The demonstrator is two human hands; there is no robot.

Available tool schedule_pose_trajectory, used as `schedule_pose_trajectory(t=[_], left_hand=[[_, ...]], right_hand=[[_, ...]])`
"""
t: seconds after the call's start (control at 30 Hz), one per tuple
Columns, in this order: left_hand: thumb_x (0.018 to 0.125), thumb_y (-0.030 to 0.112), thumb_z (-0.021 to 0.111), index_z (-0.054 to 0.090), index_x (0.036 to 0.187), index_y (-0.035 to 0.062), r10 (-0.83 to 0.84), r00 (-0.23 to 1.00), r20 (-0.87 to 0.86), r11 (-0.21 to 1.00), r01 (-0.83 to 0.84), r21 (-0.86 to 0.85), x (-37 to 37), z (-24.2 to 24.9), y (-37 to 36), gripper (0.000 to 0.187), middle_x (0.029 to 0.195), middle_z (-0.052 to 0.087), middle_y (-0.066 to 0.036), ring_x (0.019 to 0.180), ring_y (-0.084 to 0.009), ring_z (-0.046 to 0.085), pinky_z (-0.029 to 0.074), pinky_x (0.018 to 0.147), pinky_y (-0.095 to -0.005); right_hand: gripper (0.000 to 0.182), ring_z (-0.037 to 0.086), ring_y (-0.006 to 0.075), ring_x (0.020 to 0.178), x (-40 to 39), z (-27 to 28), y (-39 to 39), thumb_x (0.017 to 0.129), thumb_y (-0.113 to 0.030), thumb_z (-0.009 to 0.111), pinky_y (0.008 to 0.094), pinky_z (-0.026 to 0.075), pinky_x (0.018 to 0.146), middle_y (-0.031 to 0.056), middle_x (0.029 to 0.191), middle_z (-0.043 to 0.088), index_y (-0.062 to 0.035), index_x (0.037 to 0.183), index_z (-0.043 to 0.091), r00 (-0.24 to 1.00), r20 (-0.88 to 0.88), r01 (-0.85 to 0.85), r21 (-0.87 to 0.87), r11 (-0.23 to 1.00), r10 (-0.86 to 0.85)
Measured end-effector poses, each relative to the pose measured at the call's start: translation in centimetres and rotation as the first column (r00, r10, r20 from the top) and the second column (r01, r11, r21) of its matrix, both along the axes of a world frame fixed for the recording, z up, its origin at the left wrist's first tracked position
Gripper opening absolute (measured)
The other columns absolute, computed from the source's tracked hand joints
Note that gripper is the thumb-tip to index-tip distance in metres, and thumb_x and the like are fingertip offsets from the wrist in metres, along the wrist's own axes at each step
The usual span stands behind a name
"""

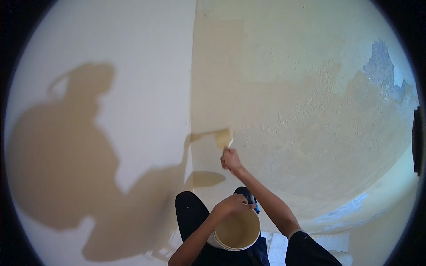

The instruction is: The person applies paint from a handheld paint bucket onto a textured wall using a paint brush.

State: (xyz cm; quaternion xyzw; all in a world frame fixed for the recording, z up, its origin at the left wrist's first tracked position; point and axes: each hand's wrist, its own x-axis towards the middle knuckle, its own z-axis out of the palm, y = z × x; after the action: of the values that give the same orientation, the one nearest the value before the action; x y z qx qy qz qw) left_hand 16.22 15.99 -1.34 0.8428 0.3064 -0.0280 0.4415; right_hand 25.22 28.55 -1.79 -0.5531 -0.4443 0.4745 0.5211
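My right hand (230, 160) is closed round the handle of a small paint roller (223, 138). The roller's beige-coated head is up against the wall (275, 133), near the corner. My left hand (233, 204) grips the far rim of a white bucket (214, 240), its fingers curled over the edge. Beige paint (237, 228) shows inside the bucket, which sits between my knees, tilted toward me.
A pale adjoining wall (146, 80) meets the beige one at a vertical corner on the left, carrying my large shadow. Peeled grey patches (379, 64) mark the upper right. White floor tiles (276, 245) show below. Something dark (417, 141) stands at the right edge.
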Motion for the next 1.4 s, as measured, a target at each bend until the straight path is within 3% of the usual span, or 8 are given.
schedule_pose_trajectory(t=[0.07,0.13,0.37,0.47,0.63,0.77,1.27,1.4], left_hand=[[0.081,0.063,0.058,0.072,0.088,0.0041,0.04,0.999,0.029,0.998,-0.039,-0.043,-0.8,0.1,0.1,0.061,0.091,0.068,-0.021,0.086,-0.0351,0.066,0.05,0.078,-0.043],[0.081,0.063,0.058,0.072,0.088,0.0038,0.035,0.998,0.043,0.999,-0.034,-0.019,-0.6,-0.6,0.3,0.061,0.091,0.068,-0.021,0.086,-0.0347,0.066,0.05,0.078,-0.0428],[0.083,0.062,0.058,0.071,0.09,0.0027,0.003,0.997,0.077,1.0,-0.002,-0.012,0.0,-1.3,0.2,0.062,0.086,0.067,-0.022,0.084,-0.0366,0.066,0.05,0.078,-0.0414],[0.083,0.063,0.057,0.071,0.09,0.0026,-0.001,0.998,0.059,1.0,0.001,0.001,-0.2,-0.7,0.3,0.063,0.087,0.067,-0.023,0.085,-0.0378,0.065,0.05,0.078,-0.0415],[0.082,0.067,0.054,0.072,0.09,0.0033,0.01,0.998,0.069,1.0,-0.011,0.018,-0.3,-2.7,0.9,0.067,0.087,0.068,-0.022,0.084,-0.0365,0.065,0.05,0.078,-0.042],[0.081,0.069,0.053,0.072,0.09,0.0032,0.0,0.998,0.06,0.999,0.002,-0.037,-1.4,-0.8,0.6,0.069,0.086,0.068,-0.021,0.083,-0.0339,0.066,0.051,0.077,-0.0431],[0.084,0.059,0.058,0.07,0.086,-0.0003,0.012,0.989,0.151,0.999,-0.007,-0.031,-1.4,0.1,-0.4,0.061,0.079,0.066,-0.024,0.075,-0.0329,0.065,0.049,0.071,-0.0403],[0.084,0.061,0.056,0.071,0.09,0.0007,0.04,0.994,0.106,0.998,-0.034,-0.059,-1.7,-0.3,0.0,0.062,0.085,0.068,-0.022,0.081,-0.0347,0.066,0.051,0.077,-0.0395]], right_hand=[[0.046,0.038,0.0101,0.032,-0.6,0.4,-0.5,0.102,-0.04,0.031,0.0275,0.032,0.029,0.0014,0.045,0.04,-0.008,0.07,0.039,0.986,-0.165,-0.054,-0.139,0.989,0.03],[0.046,0.038,0.009,0.034,-1.4,4.6,-0.7,0.102,-0.04,0.032,0.0267,0.031,0.03,0.0004,0.046,0.04,-0.0083,0.07,0.04,0.988,0.15,-0.009,0.247,0.969,-0.029],[0.048,0.047,0.0147,0.041,-0.3,28.1,5.2,0.102,-0.035,0.036,0.0335,0.038,0.041,0.0049,0.048,0.044,-0.0003,0.071,0.045,0.973,0.135,0.032,0.72,0.693,-0.185],[0.046,0.046,0.0138,0.04,1.2,28.3,7.7,0.102,-0.035,0.035,0.0319,0.038,0.039,0.0039,0.047,0.043,-0.0011,0.072,0.045,0.93,0.162,0.106,0.742,0.662,-0.331],[0.046,0.04,0.0101,0.035,1.4,12.0,4.7,0.102,-0.039,0.033,0.0287,0.034,0.034,-0.0004,0.047,0.039,-0.0064,0.071,0.04,0.962,0.104,0.139,0.61,0.78,-0.253],[0.044,0.033,0.0073,0.034,-0.2,2.1,-0.8,0.101,-0.045,0.033,0.0254,0.027,0.03,-0.0015,0.049,0.035,-0.0106,0.074,0.035,0.995,-0.038,0.102,0.145,0.984,-0.098],[0.042,0.037,0.009,0.035,-0.8,28.9,3.6,0.102,-0.035,0.033,0.026,0.03,0.032,0.001,0.051,0.039,-0.0056,0.074,0.041,0.995,0.043,0.044,0.626,0.779,-0.09],[0.043,0.043,0.0124,0.036,0.4,26.4,5.4,0.101,-0.033,0.034,0.0309,0.034,0.033,0.0027,0.049,0.043,-0.0023,0.074,0.045,0.938,0.154,0.137,0.66,0.738,-0.312]])
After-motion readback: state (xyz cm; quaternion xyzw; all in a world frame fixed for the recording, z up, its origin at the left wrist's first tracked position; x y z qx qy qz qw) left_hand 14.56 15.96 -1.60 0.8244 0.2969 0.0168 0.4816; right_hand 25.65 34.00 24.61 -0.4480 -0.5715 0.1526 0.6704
